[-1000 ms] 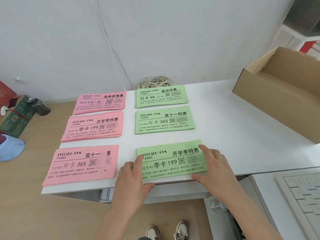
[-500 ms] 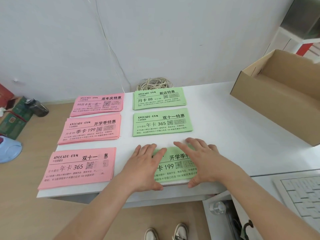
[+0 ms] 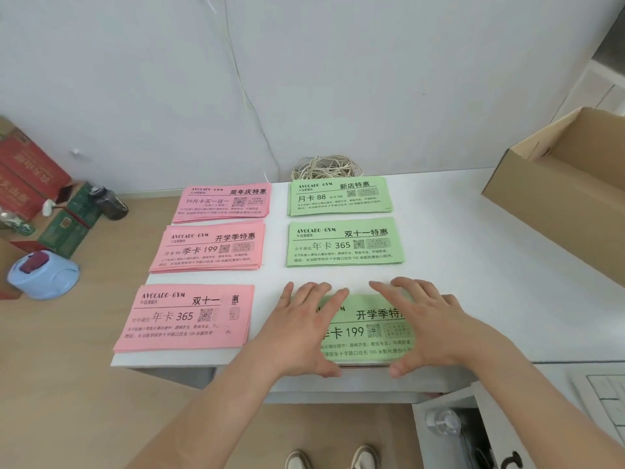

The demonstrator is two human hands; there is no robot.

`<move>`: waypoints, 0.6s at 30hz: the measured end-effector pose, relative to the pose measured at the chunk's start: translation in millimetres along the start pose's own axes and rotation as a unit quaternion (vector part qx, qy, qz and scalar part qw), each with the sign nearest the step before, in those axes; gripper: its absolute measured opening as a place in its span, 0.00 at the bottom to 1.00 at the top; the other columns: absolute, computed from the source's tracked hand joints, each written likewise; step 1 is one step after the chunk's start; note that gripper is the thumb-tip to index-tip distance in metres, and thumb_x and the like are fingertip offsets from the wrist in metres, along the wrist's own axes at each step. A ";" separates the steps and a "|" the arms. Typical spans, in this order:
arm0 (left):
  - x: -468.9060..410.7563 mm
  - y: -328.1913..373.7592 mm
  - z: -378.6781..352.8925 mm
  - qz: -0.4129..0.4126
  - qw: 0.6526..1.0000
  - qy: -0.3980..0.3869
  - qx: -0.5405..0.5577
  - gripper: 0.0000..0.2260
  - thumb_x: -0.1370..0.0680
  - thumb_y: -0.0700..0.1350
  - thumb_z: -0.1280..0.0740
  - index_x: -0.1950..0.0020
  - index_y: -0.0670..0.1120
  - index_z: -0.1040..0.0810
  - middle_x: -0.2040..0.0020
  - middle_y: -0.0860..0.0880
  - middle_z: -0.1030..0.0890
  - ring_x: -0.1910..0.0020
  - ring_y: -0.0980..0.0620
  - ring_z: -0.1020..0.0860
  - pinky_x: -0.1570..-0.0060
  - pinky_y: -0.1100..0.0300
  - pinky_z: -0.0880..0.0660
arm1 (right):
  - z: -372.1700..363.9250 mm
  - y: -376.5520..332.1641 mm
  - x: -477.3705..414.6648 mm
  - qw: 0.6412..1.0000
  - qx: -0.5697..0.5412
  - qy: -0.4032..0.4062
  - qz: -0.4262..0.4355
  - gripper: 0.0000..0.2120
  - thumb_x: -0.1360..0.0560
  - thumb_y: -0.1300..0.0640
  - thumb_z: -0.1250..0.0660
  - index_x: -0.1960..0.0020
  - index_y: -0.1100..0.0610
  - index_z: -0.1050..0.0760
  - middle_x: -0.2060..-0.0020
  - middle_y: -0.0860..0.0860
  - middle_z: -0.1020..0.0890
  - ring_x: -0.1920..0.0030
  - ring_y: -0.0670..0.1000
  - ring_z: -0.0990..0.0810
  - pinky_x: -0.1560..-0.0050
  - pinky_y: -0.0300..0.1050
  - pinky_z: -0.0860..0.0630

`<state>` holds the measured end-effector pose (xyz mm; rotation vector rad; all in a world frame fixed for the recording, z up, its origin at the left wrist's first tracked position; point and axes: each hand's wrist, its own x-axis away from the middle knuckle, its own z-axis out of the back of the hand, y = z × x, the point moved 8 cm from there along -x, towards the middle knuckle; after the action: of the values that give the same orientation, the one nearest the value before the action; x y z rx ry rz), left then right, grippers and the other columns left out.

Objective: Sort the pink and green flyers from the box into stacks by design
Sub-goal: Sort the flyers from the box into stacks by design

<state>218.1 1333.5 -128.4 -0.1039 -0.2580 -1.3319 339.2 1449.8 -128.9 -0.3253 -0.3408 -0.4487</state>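
Six flyer stacks lie on the white table point(image 3: 473, 282). Three pink stacks form the left column: far point(image 3: 223, 203), middle point(image 3: 208, 247) and near point(image 3: 186, 318). Three green stacks form the right column: far point(image 3: 340, 196), middle point(image 3: 343, 242) and near point(image 3: 367, 331). My left hand point(image 3: 301, 328) lies flat over the left end of the near green stack, fingers spread. My right hand point(image 3: 426, 324) lies flat over its right end. Both thumbs sit at the stack's near edge. The cardboard box point(image 3: 568, 194) stands open at the right; its inside floor is hidden.
A coil of pale cord point(image 3: 326, 168) lies at the wall behind the far green stack. A white keyboard point(image 3: 608, 401) sits at the lower right. On the floor at the left are red boxes point(image 3: 27, 177), a dark jar point(image 3: 110, 204) and a blue device point(image 3: 42, 275).
Both hands slid forward from the near green stack's front corners to lie flat across its two ends, covering more of it. The stack stays in place; the view shifted slightly.
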 end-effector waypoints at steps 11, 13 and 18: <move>133.7 -170.2 36.9 0.328 0.892 0.245 0.193 0.18 0.23 0.47 0.35 0.33 0.47 0.28 0.35 0.50 0.27 0.36 0.49 0.32 0.38 0.57 0.36 | 22.2 -146.4 -23.2 0.935 -0.322 0.145 0.026 0.22 0.21 0.53 0.38 0.29 0.46 0.38 0.40 0.47 0.23 0.40 0.47 0.26 0.39 0.46 0.29; 153.7 -220.3 17.4 0.393 0.872 0.214 0.200 0.17 0.23 0.49 0.37 0.35 0.47 0.26 0.39 0.48 0.24 0.38 0.46 0.29 0.42 0.53 0.32 | 9.9 -187.4 -42.7 0.948 -0.288 0.127 0.044 0.24 0.21 0.54 0.39 0.27 0.48 0.41 0.39 0.51 0.24 0.38 0.52 0.27 0.38 0.48 0.31; 159.5 -289.7 -34.0 0.432 0.807 0.112 0.386 0.17 0.25 0.58 0.38 0.41 0.50 0.27 0.46 0.52 0.20 0.48 0.49 0.21 0.48 0.52 0.26 | -14.5 -246.3 -89.0 0.972 -0.181 0.150 -0.010 0.30 0.25 0.60 0.40 0.26 0.57 0.46 0.35 0.53 0.29 0.38 0.56 0.30 0.36 0.45 0.38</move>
<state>-24.3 1106.4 -143.1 0.5727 -0.4638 -0.2473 151.4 1266.9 -120.0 -0.6005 0.0372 -0.5723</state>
